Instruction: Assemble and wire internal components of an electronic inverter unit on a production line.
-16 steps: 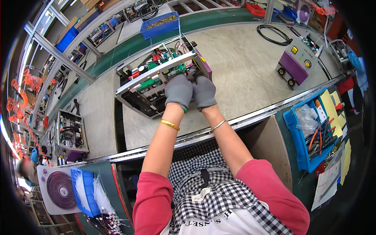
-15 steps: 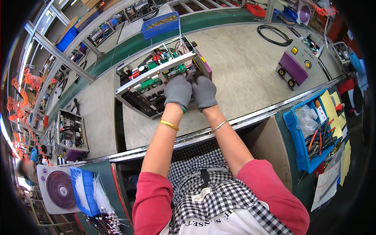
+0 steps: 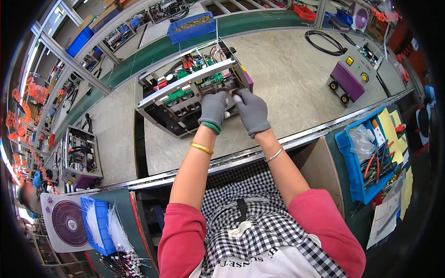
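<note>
An open metal-framed electrical unit (image 3: pixel 187 83), with green circuit boards, red and black parts and a purple end panel, sits tilted on the bench in front of me. My left hand (image 3: pixel 214 109), in a grey glove, is at the frame's near right part with its fingers curled closed. Close beside it, my right hand (image 3: pixel 252 111), gloved in grey too, has thumb and fingers pinched together near the purple panel. What the fingertips hold is too small and covered to make out. A small whitish piece shows between the two hands, beneath them.
A finished-looking grey and purple unit (image 3: pixel 350 76) stands to the right, with a coiled black cable (image 3: pixel 324 42) behind it. Another open unit (image 3: pixel 82 157) stands at left. A blue tool tray (image 3: pixel 366 157) is at the near right, a fan (image 3: pixel 69 225) at the near left.
My right hand has moved right and slightly nearer, apart from the left. My left hand has turned and shifted slightly right. The open unit stays nearly in place.
</note>
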{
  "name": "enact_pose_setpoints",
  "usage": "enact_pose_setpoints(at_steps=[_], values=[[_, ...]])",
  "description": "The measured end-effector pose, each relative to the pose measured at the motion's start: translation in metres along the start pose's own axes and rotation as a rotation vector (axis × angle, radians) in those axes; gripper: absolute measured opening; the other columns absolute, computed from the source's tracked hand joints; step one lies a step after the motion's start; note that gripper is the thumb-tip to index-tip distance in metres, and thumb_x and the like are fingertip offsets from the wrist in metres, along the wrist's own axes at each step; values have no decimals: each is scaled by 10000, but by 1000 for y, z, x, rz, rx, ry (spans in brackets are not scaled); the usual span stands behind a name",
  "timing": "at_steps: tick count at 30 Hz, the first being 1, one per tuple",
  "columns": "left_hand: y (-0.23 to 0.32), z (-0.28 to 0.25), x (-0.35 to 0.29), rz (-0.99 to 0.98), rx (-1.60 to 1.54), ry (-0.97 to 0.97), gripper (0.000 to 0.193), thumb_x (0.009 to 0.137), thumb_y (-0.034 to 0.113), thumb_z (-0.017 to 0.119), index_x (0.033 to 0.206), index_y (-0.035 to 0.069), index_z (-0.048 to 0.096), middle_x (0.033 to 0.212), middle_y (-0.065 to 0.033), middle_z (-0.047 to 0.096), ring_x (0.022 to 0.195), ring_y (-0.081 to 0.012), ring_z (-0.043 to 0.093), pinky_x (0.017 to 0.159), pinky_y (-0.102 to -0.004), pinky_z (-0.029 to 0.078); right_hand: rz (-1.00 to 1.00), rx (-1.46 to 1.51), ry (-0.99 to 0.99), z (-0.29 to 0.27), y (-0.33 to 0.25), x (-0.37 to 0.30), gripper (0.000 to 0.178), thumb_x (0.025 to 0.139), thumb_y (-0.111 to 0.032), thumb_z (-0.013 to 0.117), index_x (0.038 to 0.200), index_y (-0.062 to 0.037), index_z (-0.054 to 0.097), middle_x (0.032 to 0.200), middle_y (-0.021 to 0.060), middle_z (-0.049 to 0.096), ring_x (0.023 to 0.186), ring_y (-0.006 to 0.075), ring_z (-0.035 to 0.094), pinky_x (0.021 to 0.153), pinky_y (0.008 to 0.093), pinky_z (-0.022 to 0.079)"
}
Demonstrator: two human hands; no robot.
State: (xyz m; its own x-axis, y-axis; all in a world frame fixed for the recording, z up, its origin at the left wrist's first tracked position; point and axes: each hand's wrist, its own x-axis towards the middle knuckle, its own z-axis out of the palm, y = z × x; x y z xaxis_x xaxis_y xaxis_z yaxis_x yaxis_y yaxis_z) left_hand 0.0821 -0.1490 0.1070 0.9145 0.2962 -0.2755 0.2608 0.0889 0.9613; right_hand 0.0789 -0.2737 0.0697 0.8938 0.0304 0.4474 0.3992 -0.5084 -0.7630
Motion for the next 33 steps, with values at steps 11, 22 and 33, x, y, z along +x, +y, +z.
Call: enact_pose_setpoints(at_steps=[11, 22, 33], values=[[-13, 11, -3, -19, -264, 10, 199, 860, 219, 583, 687, 133, 538, 531, 29, 454, 386, -101, 386, 345, -266, 305, 178, 305, -7, 4, 6, -7, 208, 897, -231, 637, 1004, -59, 685, 838, 141, 688, 721, 280, 667, 657, 362, 504], [-13, 10, -8, 11, -151, 66, 363, 883, 313, 642, 612, 118, 499, 496, 10, 421, 370, -115, 370, 330, -283, 292, 185, 238, 16, 8, 0, -5, 199, 887, -239, 654, 970, -61, 688, 798, 128, 689, 707, 269, 674, 633, 365, 506], [-20, -9, 4, 462, 912, 229, 342, 881, 393, 565, 892, 77, 696, 856, -203, 674, 834, -403, 650, 736, -495, 514, -66, 243, 3, 4, 0, -8, 103, 892, -92, 649, 974, -31, 659, 851, 83, 665, 728, 180, 637, 679, 276, 496]])
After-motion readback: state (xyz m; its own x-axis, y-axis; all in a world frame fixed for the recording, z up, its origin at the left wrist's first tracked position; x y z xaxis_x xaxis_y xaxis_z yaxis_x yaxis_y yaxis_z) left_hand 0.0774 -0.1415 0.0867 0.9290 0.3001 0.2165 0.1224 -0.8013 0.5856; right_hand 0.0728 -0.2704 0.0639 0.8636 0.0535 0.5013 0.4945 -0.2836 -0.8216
